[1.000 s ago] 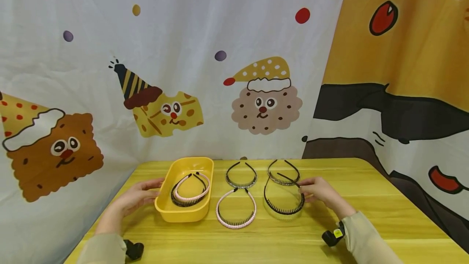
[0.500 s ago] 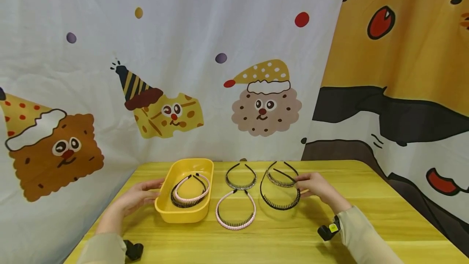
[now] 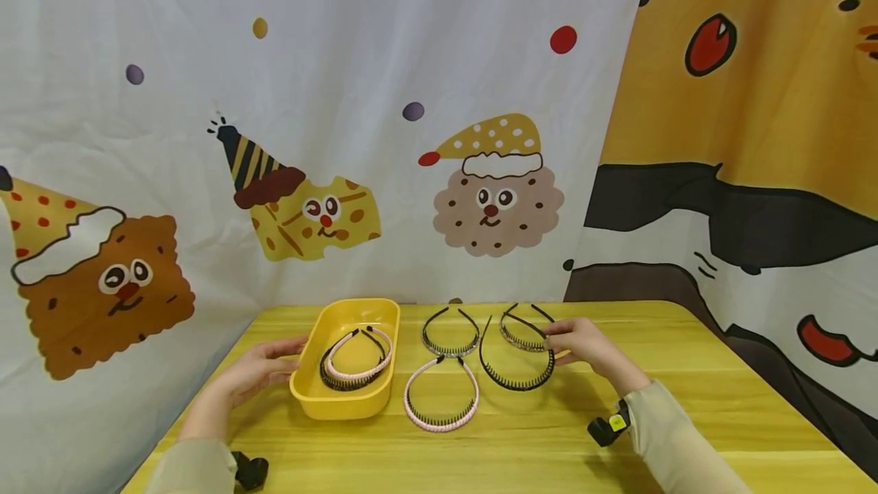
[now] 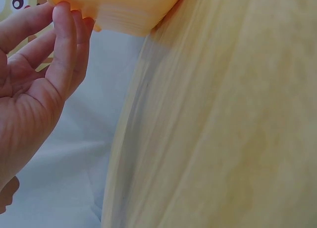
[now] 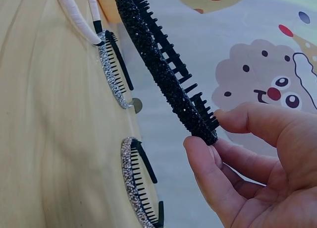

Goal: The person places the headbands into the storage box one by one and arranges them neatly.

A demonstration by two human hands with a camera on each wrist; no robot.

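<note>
My right hand (image 3: 583, 343) pinches one side of a black glittery headband (image 3: 516, 387) with comb teeth, holding it above the table; in the right wrist view, thumb and fingers grip its end. My left hand (image 3: 259, 368) touches the outer left side of a yellow tray (image 3: 344, 408) with loosely bent fingers, its fingertips against the wall in the left wrist view. Inside the tray lie a pink headband (image 3: 365, 376) and a dark toothed one (image 3: 341, 385).
A pink headband (image 3: 441, 427) lies on the wooden table (image 3: 425, 467) right of the tray. Behind it is a silvery headband (image 3: 450, 353), and another silvery headband (image 3: 527, 346) sits behind the held one. A printed curtain (image 3: 384, 36) hangs at the table's back.
My right hand has moved left and slightly away from me, carrying the black headband toward the tray. The left hand stays at the tray. The view has tilted slightly.
</note>
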